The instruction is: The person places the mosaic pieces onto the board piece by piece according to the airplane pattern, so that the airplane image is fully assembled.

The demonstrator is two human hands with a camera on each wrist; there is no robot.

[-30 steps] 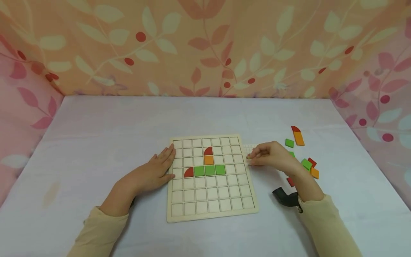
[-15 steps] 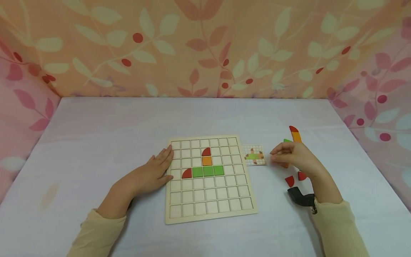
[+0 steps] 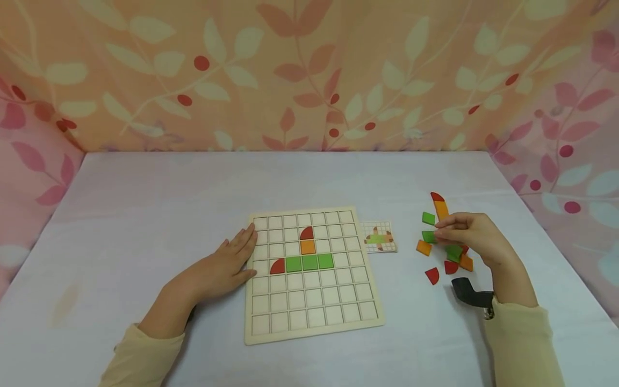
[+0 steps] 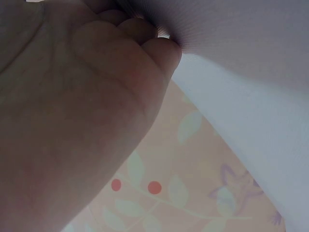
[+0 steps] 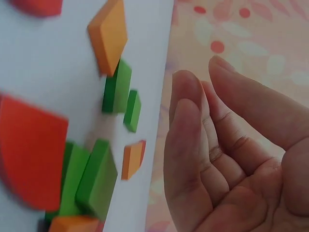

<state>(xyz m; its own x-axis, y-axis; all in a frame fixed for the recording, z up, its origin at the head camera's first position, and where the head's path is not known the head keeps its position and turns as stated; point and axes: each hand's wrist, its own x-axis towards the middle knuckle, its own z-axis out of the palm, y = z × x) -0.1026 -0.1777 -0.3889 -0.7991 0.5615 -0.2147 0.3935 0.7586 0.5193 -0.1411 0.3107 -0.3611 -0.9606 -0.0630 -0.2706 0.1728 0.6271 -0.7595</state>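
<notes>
A pale wooden grid board (image 3: 314, 317) lies on the table. Set in its cells are a red quarter-round tile (image 3: 307, 233) above an orange square tile (image 3: 308, 246), and below them a row of a red quarter-round tile (image 3: 278, 266) and several green square tiles (image 3: 309, 262). My left hand (image 3: 222, 271) rests at the board's left edge, fingers extended; the left wrist view shows mostly its palm. Over loose tiles at the right hovers my right hand (image 3: 476, 236). In the right wrist view, its thumb and fingers stand apart with nothing between them.
A small card (image 3: 379, 237) with a printed cross-shaped pattern lies against the board's right side. Loose red, orange and green tiles (image 3: 424, 248) are scattered farther right. A black curved device (image 3: 469, 293) sits at the right wrist. Patterned curtains (image 3: 290, 75) surround the table.
My right hand has moved right, from over the card to above the loose tiles, uncovering the card. The left hand keeps its place at the board. The head view has shifted slightly.
</notes>
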